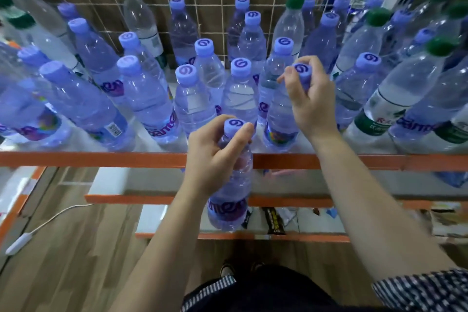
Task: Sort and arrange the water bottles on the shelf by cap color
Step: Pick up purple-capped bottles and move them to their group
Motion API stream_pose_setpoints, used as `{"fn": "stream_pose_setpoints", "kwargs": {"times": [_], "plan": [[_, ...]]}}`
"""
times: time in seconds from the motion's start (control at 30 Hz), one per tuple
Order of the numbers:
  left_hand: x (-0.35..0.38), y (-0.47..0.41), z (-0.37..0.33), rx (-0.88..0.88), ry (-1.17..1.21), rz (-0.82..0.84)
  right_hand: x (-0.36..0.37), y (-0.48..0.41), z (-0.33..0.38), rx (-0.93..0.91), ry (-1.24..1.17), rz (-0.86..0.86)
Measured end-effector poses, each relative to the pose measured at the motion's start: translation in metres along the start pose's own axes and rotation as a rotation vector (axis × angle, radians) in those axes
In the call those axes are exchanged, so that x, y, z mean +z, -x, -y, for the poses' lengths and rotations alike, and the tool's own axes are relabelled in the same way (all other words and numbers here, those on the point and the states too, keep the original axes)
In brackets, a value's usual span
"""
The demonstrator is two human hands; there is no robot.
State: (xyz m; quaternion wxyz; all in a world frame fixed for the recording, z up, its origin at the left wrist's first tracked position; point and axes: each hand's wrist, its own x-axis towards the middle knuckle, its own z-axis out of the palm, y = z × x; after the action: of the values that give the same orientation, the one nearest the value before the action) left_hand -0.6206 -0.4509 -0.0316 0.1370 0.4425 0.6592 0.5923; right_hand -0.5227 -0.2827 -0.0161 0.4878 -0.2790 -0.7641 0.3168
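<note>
Left grip (212, 157) is curled round the neck of a purple-capped bottle (228, 200), held off the shelf (101, 159), before its edge. Right grip (309, 101) pinches the second bottle (281, 119) below its cap, front row. Apparently full: likely heavy, thin-walled and slick, so best held at the neck.

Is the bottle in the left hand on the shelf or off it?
Off. The left hand grips the bottle in front of the orange shelf edge, its bottom hanging below it.

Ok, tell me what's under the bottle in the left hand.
Below the purple-capped bottle in the left hand are a lower shelf and a dark snack wrapper. The bottle hides what lies directly beneath.
</note>
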Motion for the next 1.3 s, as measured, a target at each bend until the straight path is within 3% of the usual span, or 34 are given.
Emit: {"fn": "stream_pose_setpoints", "kwargs": {"times": [0.23, 0.57, 0.83, 1.0, 1.3], "plan": [[0.006, -0.002, -0.005, 0.027, 0.015, -0.016, -0.02, -0.002, 0.012, -0.061, 0.051, -0.028], [-0.018, 0.013, 0.005, 0.019, 0.02, -0.151, -0.008, 0.024, 0.053, -0.38, 0.05, 0.012], [-0.085, 0.031, 0.02, -0.026, -0.035, -0.329, 0.072, 0.062, 0.072, -0.234, -0.177, 0.292], [-0.148, 0.028, 0.036, -0.013, -0.06, -0.385, 0.145, 0.081, 0.08, -0.144, -0.18, 0.434], [-0.277, -0.008, 0.072, 0.048, -0.09, -0.376, 0.259, 0.115, 0.1, 0.047, -0.016, 0.448]]}}
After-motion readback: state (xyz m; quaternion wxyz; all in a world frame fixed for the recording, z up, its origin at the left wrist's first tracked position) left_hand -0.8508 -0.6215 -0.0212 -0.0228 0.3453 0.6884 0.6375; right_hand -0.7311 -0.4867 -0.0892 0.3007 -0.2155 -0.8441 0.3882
